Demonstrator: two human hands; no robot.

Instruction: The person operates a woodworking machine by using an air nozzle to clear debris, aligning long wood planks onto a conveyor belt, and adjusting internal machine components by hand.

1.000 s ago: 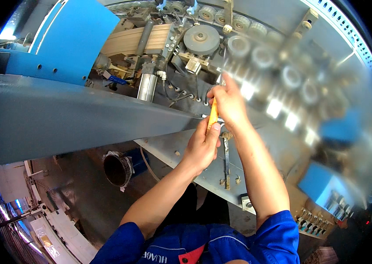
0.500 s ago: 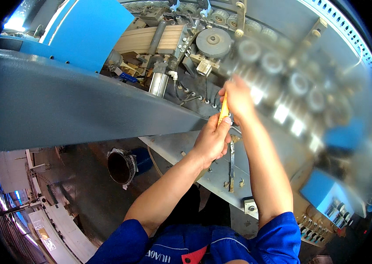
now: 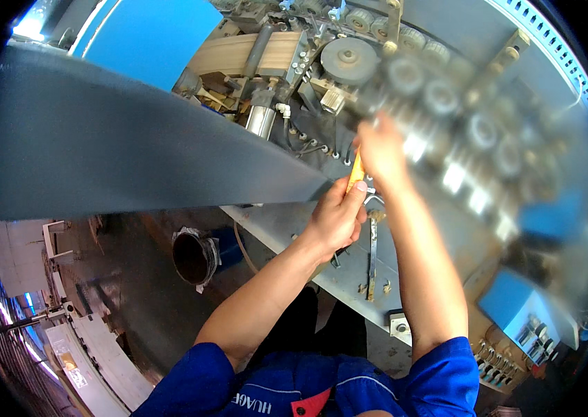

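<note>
A slim yellow object (image 3: 356, 172) slants upward between my two hands; its exact kind is not clear. My left hand (image 3: 337, 215) is closed around its lower end, the thumb lying along it. Over the upper end my right hand (image 3: 381, 147) is closed with fingers curled, hiding that tip. The right fingertips look hazy. Both hands are above the grey metal bed of a machine, just beyond the end of a broad dark grey panel (image 3: 148, 149). Below them lies a narrow metal bar-like tool (image 3: 372, 260) on the bed.
A round grey wheel (image 3: 349, 61), a silver cylinder (image 3: 261, 119) and thin black hoses sit beyond my hands. Rows of rollers (image 3: 440, 97) look blurred at the right. A dark bucket (image 3: 193, 257) stands on the floor at the left. A blue control box (image 3: 516, 309) is at lower right.
The machine parts have shifted slightly right in the picture, and the grey panel appears tilted differently. Both hands keep nearly the same place on the yellow object.
</note>
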